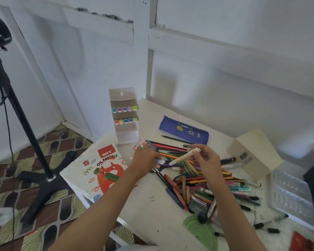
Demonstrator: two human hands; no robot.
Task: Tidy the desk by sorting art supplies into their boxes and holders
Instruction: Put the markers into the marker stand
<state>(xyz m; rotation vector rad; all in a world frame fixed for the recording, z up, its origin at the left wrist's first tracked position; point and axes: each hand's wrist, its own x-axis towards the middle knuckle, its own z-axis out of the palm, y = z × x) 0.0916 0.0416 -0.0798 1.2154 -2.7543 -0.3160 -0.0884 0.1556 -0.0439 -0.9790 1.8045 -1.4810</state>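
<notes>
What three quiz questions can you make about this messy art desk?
1. True or false: the marker holder has two rows of markers in it.
2. What does the right hand hold? A: a white marker. B: a ruler. C: scissors.
3. What colour is the pencil case at the back of the desk?

Key: 1 true. 2 A. 3 blue.

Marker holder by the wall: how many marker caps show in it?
10 marker caps: five in the upper row of the marker holder, five in the row below. More may sit hidden behind.
</notes>
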